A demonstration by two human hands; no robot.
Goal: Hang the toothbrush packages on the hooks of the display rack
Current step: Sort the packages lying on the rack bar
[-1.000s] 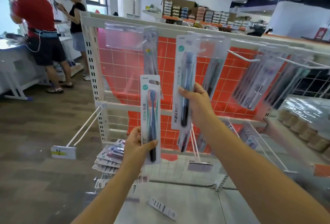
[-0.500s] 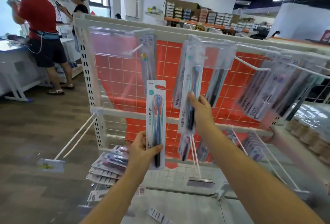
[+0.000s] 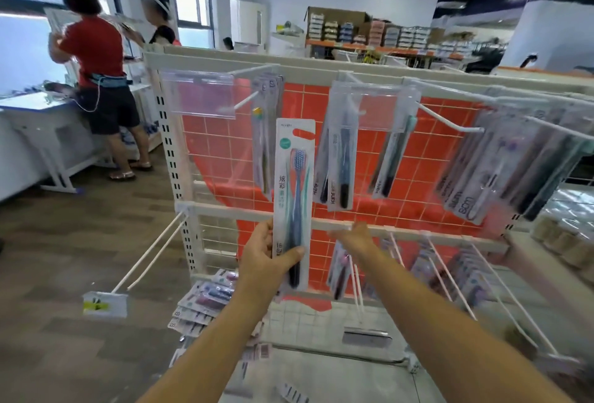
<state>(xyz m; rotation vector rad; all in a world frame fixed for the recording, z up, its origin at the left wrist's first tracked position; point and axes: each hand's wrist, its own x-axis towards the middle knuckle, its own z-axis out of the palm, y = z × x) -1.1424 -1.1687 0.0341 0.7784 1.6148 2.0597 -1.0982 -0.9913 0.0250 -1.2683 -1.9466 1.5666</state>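
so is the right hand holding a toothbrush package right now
No, the right hand is open and holds nothing below the hanging packages, while the left hand grips the toothbrush package.

We find open air before the red grid panel [image 3: 221, 142] between the hanging packages [image 3: 337, 158]; protruding white hooks [image 3: 450, 121] and the clear label holder [image 3: 199, 95] block our hands higher up.

You're holding a white toothbrush package [image 3: 293, 200] upright before the display rack [image 3: 225, 63], where other packages [image 3: 340, 158] are hanging on hooks [image 3: 450, 119].
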